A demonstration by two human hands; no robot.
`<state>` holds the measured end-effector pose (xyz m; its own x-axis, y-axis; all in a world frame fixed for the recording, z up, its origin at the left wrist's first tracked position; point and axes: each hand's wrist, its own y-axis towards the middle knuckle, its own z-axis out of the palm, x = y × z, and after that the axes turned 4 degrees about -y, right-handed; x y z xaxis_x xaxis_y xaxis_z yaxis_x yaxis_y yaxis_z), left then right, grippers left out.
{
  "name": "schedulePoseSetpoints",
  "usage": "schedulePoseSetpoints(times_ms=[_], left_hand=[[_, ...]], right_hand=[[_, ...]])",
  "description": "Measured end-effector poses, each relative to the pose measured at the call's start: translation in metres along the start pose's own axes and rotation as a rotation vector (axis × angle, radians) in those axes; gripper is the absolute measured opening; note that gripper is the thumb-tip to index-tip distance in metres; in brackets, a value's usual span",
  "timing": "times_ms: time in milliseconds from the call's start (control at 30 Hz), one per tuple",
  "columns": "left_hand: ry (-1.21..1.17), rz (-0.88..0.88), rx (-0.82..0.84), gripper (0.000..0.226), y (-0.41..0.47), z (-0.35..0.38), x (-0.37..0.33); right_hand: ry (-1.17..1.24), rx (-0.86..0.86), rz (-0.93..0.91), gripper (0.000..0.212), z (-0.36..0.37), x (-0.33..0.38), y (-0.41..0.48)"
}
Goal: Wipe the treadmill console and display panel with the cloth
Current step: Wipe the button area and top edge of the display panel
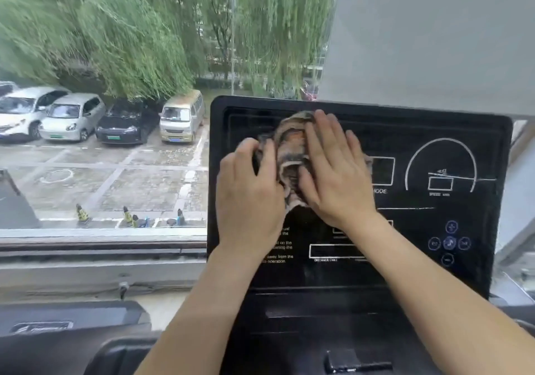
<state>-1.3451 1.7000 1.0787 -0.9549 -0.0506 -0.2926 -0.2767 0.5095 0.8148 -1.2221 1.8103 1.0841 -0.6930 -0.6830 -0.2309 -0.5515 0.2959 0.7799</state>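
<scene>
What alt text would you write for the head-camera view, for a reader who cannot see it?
Two hands hold a crumpled brown cloth against a treadmill's black display panel: the left hand grips its edge, the right hand presses flat on it. Through the window at left, parked cars stand under willow trees.

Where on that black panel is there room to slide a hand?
Free: the strip above the speed dial, and the patch between the right hand and round buttons. Crowded: upper left, where left hand and right hand cover the cloth.
</scene>
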Motion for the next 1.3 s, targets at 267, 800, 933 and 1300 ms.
schedulePoseSetpoints(times_ms=[267, 800, 933, 1300], left_hand=[[0.039, 0.109, 0.067, 0.04, -0.007, 0.019, -0.025], [-0.468, -0.602, 0.009, 0.061, -0.02, -0.002, 0.038], [-0.556, -0.523, 0.045, 0.031, -0.023, 0.0, 0.053], [-0.579, -0.474, 0.075, 0.053, -0.03, 0.004, 0.058]], right_hand=[[0.18, -0.063, 0.504, 0.073, -0.005, 0.009, -0.004], [0.053, -0.26, 0.507, 0.041, -0.004, -0.025, 0.044], [0.173, -0.149, 0.03, 0.051, 0.007, 0.088, 0.068], [-0.068, -0.187, 0.394, 0.045, -0.006, -0.057, 0.0]])
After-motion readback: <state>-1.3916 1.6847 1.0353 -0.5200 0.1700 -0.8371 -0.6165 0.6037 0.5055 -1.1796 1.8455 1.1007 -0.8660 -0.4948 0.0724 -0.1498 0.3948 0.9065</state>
